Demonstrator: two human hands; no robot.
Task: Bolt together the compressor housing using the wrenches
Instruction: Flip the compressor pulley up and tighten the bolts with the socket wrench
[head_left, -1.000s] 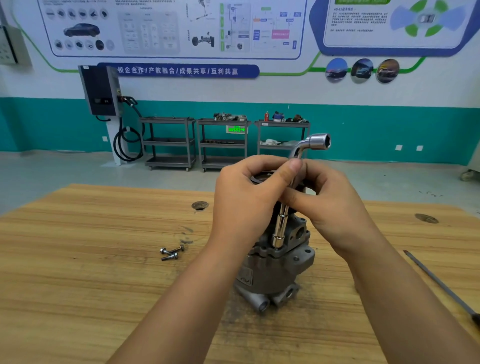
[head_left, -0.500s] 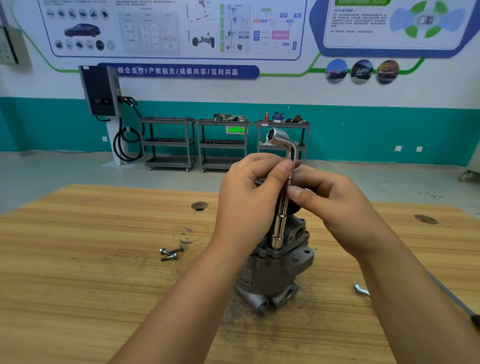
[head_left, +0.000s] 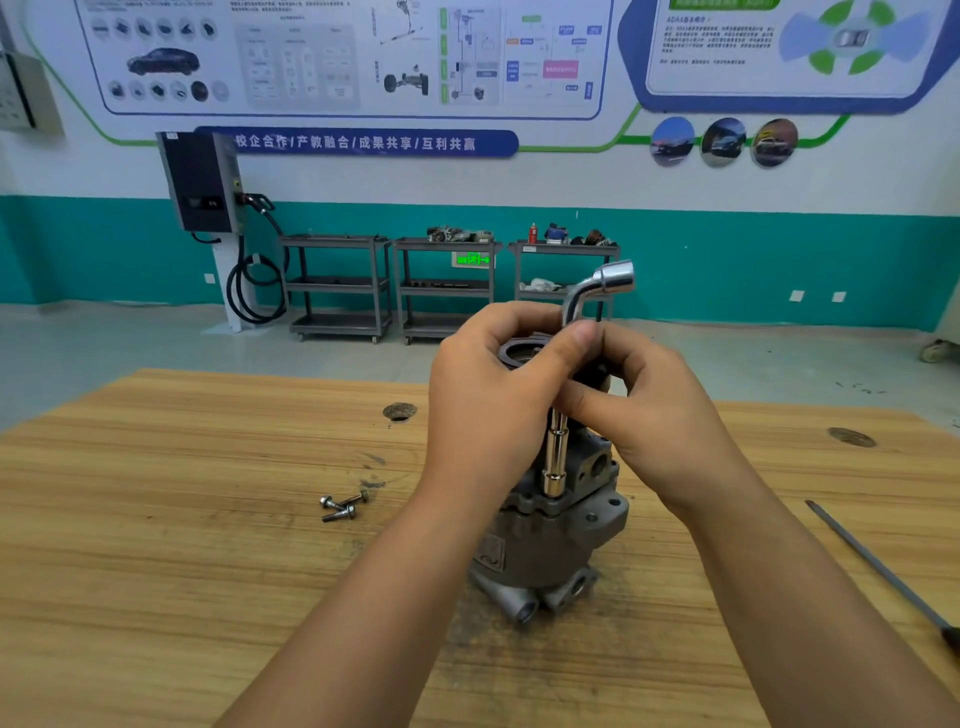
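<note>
While the housing (head_left: 550, 540) stands upright on the table (head_left: 156, 571), both hands' grip pinches the wrench (head_left: 557, 457): left hand (head_left: 493, 395), right hand (head_left: 654, 410); socket end down on housing; bolts (head_left: 343, 506) lie left.

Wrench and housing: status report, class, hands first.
Left hand and right hand both grip the wrench. Socket end seated down on the housing. Spare bolts lie left; nothing obstructing.

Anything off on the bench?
Nothing alarming. Both hands, left and right, hold the L-shaped socket wrench upright on the compressor housing. Three loose bolts lie to its left, uninstalled. A long rod lies near the table's right edge.
</note>
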